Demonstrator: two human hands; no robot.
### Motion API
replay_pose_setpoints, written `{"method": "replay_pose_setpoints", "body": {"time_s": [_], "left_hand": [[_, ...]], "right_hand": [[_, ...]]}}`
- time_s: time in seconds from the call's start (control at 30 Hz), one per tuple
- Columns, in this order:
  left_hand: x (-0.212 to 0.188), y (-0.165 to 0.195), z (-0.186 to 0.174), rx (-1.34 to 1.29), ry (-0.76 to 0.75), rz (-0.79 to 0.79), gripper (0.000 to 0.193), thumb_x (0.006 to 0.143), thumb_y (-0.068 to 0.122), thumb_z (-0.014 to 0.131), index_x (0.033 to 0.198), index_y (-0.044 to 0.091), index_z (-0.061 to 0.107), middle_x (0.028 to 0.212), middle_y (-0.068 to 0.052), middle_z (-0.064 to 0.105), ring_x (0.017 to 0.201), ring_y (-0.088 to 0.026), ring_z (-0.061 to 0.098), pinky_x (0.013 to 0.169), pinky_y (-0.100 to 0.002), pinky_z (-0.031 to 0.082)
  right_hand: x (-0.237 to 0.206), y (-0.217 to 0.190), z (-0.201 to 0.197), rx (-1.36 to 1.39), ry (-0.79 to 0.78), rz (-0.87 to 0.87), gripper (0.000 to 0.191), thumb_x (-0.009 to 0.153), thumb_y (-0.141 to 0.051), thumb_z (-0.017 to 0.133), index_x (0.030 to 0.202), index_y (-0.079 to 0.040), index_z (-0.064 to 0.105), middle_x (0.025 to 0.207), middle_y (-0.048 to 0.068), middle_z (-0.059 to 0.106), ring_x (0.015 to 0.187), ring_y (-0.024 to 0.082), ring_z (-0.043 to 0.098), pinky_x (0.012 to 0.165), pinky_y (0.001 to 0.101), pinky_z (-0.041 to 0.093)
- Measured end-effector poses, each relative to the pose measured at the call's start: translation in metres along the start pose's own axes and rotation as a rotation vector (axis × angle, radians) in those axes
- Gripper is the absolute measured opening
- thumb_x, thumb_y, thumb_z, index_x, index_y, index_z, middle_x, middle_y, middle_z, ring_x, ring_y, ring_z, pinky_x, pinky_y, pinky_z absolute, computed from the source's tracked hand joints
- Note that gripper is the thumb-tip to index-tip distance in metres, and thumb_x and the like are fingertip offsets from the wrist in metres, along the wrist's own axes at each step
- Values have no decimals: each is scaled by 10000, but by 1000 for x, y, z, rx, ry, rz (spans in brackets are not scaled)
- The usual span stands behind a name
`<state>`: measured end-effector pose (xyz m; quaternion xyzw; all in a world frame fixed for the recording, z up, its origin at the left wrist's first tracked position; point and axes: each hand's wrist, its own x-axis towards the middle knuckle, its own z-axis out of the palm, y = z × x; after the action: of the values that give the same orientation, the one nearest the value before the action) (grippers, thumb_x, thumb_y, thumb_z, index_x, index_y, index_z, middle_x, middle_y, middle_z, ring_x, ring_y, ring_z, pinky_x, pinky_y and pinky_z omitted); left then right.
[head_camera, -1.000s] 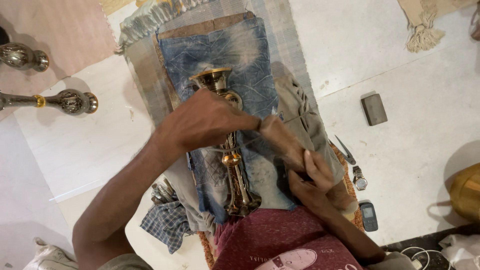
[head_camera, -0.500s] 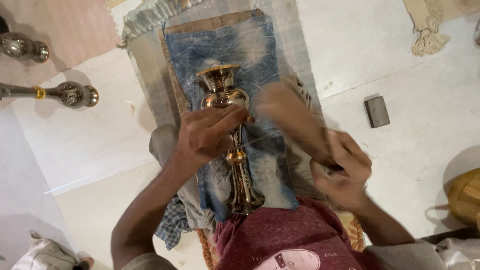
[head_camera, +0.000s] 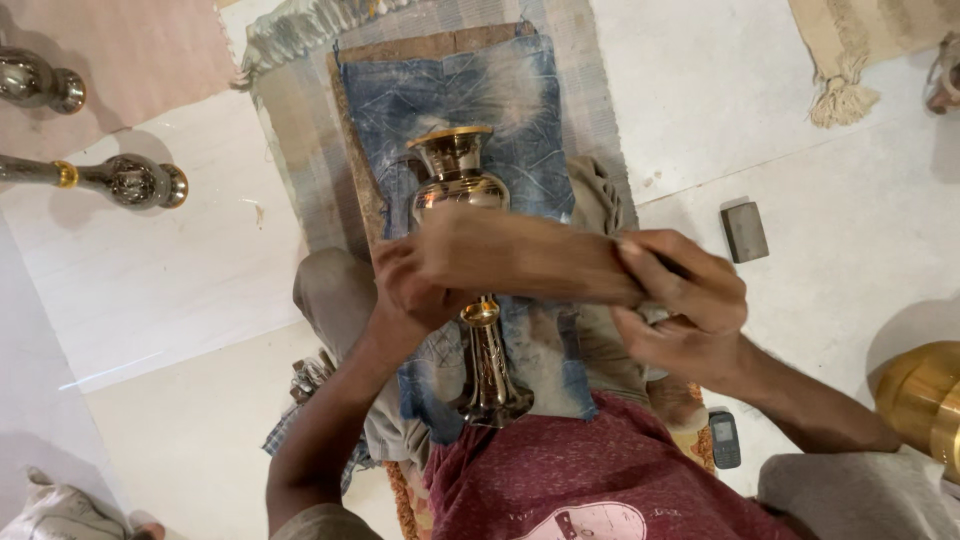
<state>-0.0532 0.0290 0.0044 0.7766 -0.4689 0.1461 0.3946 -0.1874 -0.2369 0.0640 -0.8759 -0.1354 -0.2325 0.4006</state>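
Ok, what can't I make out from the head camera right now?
- Middle of the brass vase: hidden behind the tan cloth strip stretched across it.
- Cloth strip: motion-blurred, texture unclear.
- Left hand and right hand: fingertips buried in the cloth, exact grip unclear.
- Vase base: partly covered by the maroon shirt.
- Golden vessel: cut off by the right edge.
- Small tools: hidden behind the left forearm.

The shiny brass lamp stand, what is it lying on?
The shiny brass lamp stand lies on a faded blue denim cloth spread over a brown wooden board. A blurred brown cloth strip and both hands cover its middle, hiding the cloth beneath.
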Motion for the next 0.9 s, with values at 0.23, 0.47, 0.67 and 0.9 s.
{"method": "replay_pose_setpoints", "body": {"time_s": [0.23,0.47,0.67,0.9], "left_hand": [[-7,5,8,141,105,50,137,714,57,683,842,107,684,875,-62,761,741,-202,734,589,-415,562],[15,18,12,-592,621,-453,74,984,-28,650,1048,-2,679,928,-71,765,797,-134,777,689,-285,665],[22,37,22,-378,529,-490,183,960,-70,669,1129,-17,716,1034,-110,768,879,-168,773,746,-268,647],[16,36,45,-30,613,-433,234,975,-112,624,1162,-10,719,1022,-101,788,853,-164,794,714,-246,621]], "right_hand": [[-6,-1,4,-53,-4,-2,562,889,-41,694,1438,-109,597,1193,146,681,768,143,694,525,233,596],[-49,-13,42,333,70,562,810,731,92,624,1517,-68,516,1055,57,663,795,73,607,664,169,485],[-79,-2,70,379,129,580,841,704,140,642,1515,-62,545,1051,45,681,876,88,628,779,207,512],[-50,3,50,288,78,545,831,713,121,671,1498,-123,555,1055,89,725,813,106,668,670,213,526]]}}
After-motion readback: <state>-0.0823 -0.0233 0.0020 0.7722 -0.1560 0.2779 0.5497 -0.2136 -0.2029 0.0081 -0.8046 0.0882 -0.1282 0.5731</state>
